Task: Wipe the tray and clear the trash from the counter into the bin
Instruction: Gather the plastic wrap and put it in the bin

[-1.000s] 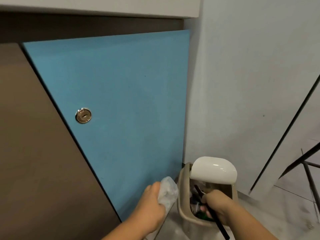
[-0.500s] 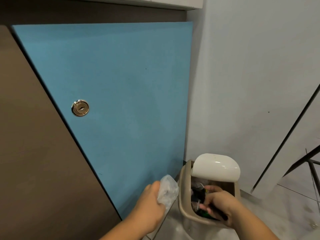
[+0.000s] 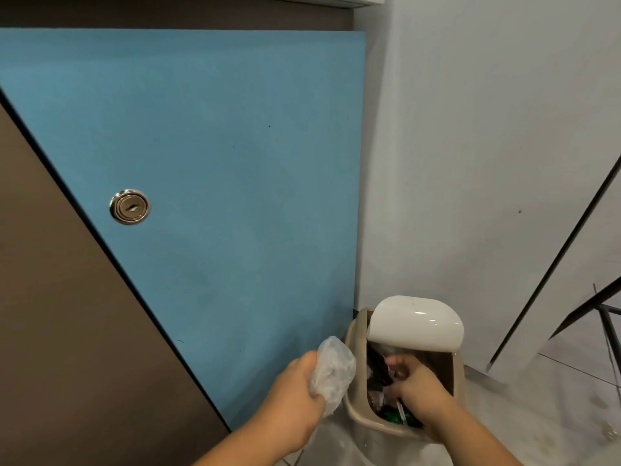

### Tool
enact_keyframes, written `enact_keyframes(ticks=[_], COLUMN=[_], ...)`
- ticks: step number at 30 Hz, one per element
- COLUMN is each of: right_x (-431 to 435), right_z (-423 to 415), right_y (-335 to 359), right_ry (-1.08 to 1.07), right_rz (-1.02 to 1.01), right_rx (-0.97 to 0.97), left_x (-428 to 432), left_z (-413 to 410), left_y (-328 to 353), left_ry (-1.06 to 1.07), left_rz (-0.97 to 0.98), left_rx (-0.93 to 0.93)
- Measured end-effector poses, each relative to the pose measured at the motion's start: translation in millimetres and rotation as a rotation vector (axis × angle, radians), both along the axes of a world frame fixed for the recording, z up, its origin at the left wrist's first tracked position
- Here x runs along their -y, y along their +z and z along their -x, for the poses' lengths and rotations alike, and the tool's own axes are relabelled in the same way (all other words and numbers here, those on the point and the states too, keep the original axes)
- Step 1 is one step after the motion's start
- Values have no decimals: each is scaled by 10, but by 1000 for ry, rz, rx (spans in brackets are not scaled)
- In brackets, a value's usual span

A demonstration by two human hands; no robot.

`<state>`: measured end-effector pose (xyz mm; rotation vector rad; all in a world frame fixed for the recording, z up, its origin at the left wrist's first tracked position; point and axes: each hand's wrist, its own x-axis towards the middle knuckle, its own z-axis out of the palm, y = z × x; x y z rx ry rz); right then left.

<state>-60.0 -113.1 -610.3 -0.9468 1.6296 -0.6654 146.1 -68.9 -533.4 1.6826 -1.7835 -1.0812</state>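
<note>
Cabinet door (image 3: 218, 163): blue, filled the view from 9 to 12 o'clock.
Bin (image 3: 353, 410): beige, sat at 5 o'clock by the door's lower corner, with trash (image 3: 391, 415) inside.
Lid (image 3: 416, 322): white, tipped up at the bin's 12 o'clock.
Left hand (image 3: 295, 408): gripped crumpled clear plastic (image 3: 332, 371) at the bin's 9 o'clock.
Right hand (image 3: 420, 391): fingers curled inside the bin's mouth; whether it held anything could not be told.
Lock (image 3: 129, 206): round metal, at the door's 9 o'clock.

right hand (image 3: 421, 391) grip hidden, bin (image 3: 366, 423) contents indistinct
</note>
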Motion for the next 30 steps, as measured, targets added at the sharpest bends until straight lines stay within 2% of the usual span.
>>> enact_keyframes(ticks=[5,7,10,13,15,19,21,23,25,30], right_x=[-41,-64,-137,-286,-363,-355,-317,-258,-234,-177], right_z=[-67,-73,-100,-171,-222,-208,-133,-33,5,-4], right_y=[20,81,319,627,735,681,606,505,442,256], right_ry=[387,416,271,202,233,223,152,122,191,321], right_rz=[184,250,323,340,360,398,424,445,438,326], right_rx=[-632,-671,-504,-68,137,184,62,-160,-412,-658], left_x=[23,47,90,146,182,225,217,202,192,184], left_z=[9,-4,28,159,284,458,468,428,352,163], left_y=[-54,-89,-61,-40,-45,-48,-64,-104,-144,-211], left_ry=[7,35,78,121,134,64,-3,-30,-12,86], left_rz=[22,49,89,84,73,103,107,117,130,119], left_rx=[16,34,21,-68,-94,-93,-96,-83,-66,-97])
